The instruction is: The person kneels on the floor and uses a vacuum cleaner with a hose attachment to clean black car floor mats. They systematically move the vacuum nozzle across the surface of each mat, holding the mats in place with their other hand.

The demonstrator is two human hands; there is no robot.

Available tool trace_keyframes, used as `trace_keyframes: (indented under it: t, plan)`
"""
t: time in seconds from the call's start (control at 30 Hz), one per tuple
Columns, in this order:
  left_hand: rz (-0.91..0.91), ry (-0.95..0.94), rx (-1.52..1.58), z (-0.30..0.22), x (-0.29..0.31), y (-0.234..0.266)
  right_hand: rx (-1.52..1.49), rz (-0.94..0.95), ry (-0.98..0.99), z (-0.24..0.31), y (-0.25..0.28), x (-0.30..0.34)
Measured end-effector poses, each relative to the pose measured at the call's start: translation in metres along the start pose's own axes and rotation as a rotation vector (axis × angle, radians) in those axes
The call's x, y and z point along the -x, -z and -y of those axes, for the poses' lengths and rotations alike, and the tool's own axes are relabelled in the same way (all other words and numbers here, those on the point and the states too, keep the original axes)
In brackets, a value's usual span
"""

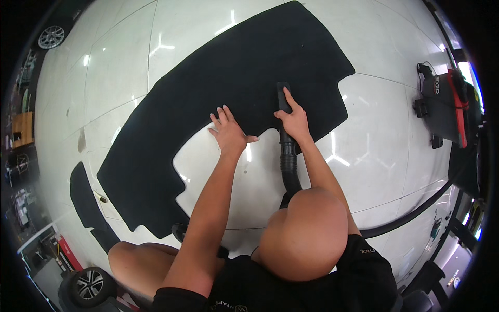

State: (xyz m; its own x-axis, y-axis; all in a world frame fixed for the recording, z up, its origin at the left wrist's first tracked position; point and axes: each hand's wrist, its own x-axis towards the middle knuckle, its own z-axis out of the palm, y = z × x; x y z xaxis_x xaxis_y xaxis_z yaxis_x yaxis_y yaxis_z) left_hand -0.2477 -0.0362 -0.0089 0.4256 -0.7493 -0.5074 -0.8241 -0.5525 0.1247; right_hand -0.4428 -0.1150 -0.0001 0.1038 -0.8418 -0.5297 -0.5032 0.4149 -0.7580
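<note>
A large black car floor mat (218, 67) lies flat on the glossy floor in front of me. My left hand (230, 134) rests on its near edge with the fingers spread; the palm reaches over the bare floor. My right hand (294, 118) is wrapped round a black vacuum nozzle (283, 93), one finger stretched along its top. The nozzle's tip is on the mat, right of my left hand. A ribbed black hose (292, 177) runs from the nozzle back toward me and passes behind my knee.
A dark wet/dry vacuum cleaner (442, 101) with a red part stands at the right. Its hose (410, 221) curves over the white tiled floor (379, 135). A smaller black mat (83, 195) lies at the left. Car wheels (89, 286) show at the left edges.
</note>
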Motion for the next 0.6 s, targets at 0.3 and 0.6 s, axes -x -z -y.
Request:
trace_keyframes:
  t: [0.3, 0.6]
  plan:
    - [0.003, -0.056, -0.029, 0.004, -0.001, -0.003, 0.011, 0.566, 0.435, -0.014, -0.019, -0.008]
    - [0.041, -0.032, -0.108, 0.004, 0.0, 0.002, 0.124, 0.589, 0.227, -0.016, -0.028, 0.038]
